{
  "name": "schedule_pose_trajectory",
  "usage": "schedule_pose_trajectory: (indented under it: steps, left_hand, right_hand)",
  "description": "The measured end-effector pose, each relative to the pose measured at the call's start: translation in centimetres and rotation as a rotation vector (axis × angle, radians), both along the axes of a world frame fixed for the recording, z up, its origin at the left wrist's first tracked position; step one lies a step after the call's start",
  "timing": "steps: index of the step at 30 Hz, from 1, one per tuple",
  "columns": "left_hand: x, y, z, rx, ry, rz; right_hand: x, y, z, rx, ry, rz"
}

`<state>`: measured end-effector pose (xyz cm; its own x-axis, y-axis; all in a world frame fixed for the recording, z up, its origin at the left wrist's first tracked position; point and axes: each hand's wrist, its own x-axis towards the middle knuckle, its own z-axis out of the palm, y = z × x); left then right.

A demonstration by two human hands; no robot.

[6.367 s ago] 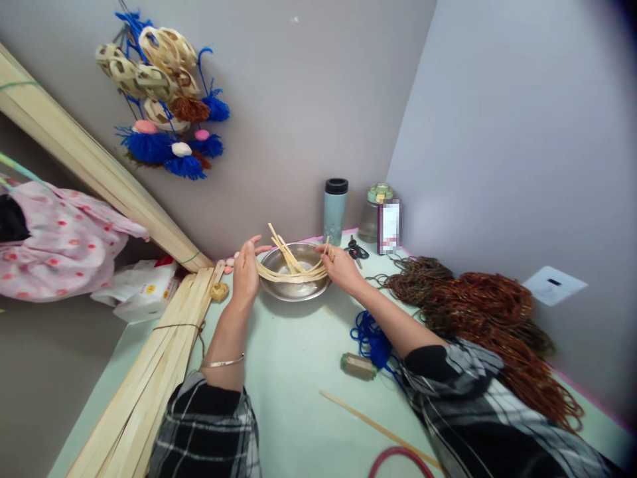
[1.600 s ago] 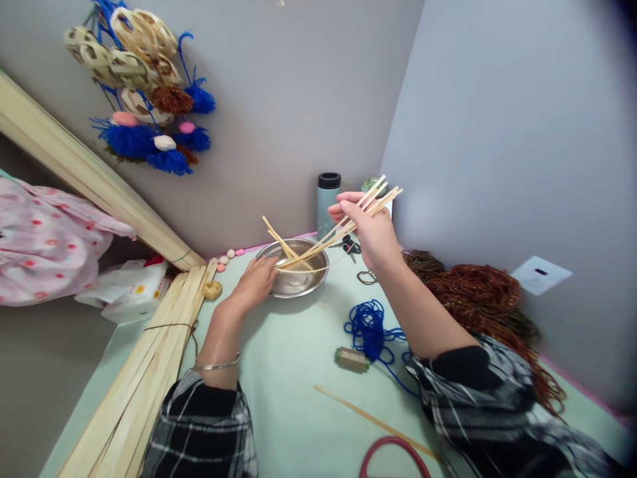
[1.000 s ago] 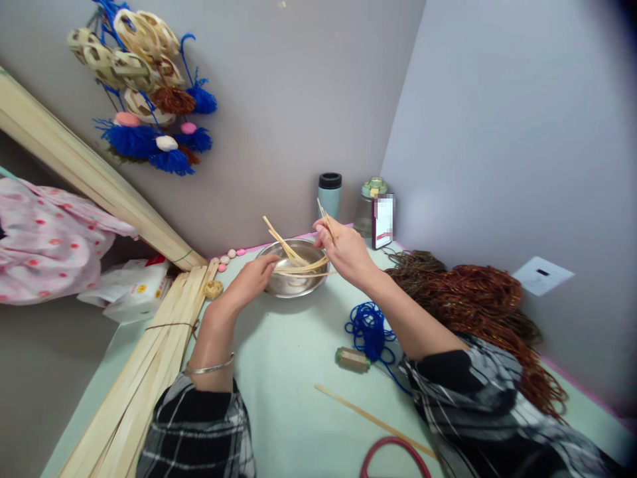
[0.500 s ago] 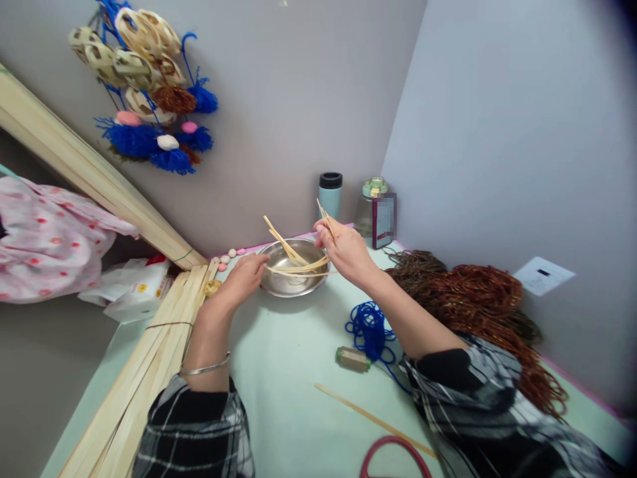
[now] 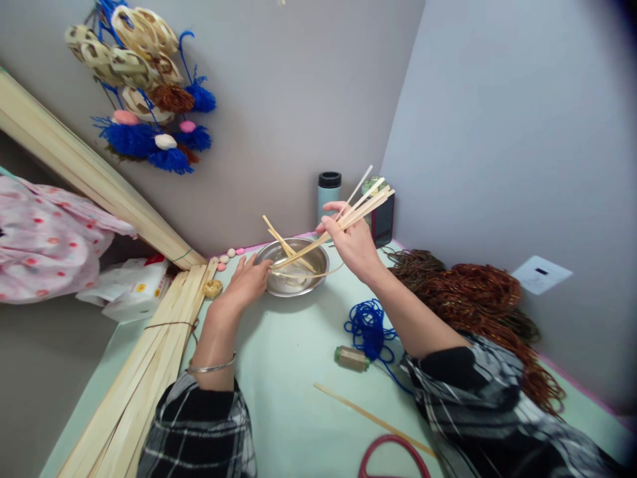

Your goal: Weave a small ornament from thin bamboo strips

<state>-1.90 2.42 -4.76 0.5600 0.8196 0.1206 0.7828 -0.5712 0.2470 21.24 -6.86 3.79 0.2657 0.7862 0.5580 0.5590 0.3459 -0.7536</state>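
A shiny metal bowl [image 5: 297, 291] stands near the wall. Above its right side, my right hand [image 5: 357, 247] is closed around several pale bamboo strips [image 5: 371, 207], whose free ends fan up to the right. The same strips slope down across the bowl to my left hand [image 5: 247, 284], which pinches their lower ends at the left rim. One thin strip bows below the rest, over the bowl's front. Other strips [image 5: 277, 234] lean in the bowl with their tips past the back rim.
Banded bamboo slats [image 5: 144, 372] lie at left, by a small woven ring [image 5: 212, 288]. Blue cord [image 5: 369, 325], a thread spool [image 5: 351, 358], a loose strip [image 5: 368, 416] and red scissors handles [image 5: 393, 446] lie in front. Brown yarn [image 5: 482, 292] lies right; a blue tumbler [image 5: 329, 188] stands behind.
My right hand has turned, and the strips in it now point up to the right instead of up to the left, stretched straighter. My left hand has shifted slightly right along the rim.
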Motion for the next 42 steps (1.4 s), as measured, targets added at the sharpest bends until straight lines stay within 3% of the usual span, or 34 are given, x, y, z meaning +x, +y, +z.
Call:
schedule_pose_trajectory:
  steps: [6, 11, 18, 21, 27, 35, 42]
  left_hand:
    - [-0.6, 0.3, 0.3, -0.018, -0.172, -0.079]
    - [-0.9, -0.4, 2.3, -0.053, -0.264, -0.031]
    - [-1.0, -1.9, 4.9, -0.038, -0.415, 0.078]
    - [-0.8, -1.8, 4.6, -0.048, -0.425, 0.100]
    - [1.3, -1.8, 3.3, -0.081, -0.511, -0.034]
    - [4.9, -4.3, 4.3, -0.189, -0.623, -0.257]
    - [5.6, -5.0, 4.4, -0.244, -0.563, -0.258]
  right_hand:
    - [0.0, 0.2, -0.4, -0.015, -0.015, 0.057]
    - [0.7, -0.4, 0.2, -0.049, -0.239, -0.082]
    - [3.7, 0.0, 1.2, 0.022, 0.045, -0.051]
    - [4.3, 0.1, 1.4, 0.055, 0.109, -0.043]
    - [3.4, -0.5, 1.8, 0.022, 0.041, -0.036]
    - [0.3, -2.4, 2.6, 0.013, -0.147, 0.053]
    - [-0.7, -3.3, 3.0, -0.009, -0.226, 0.069]
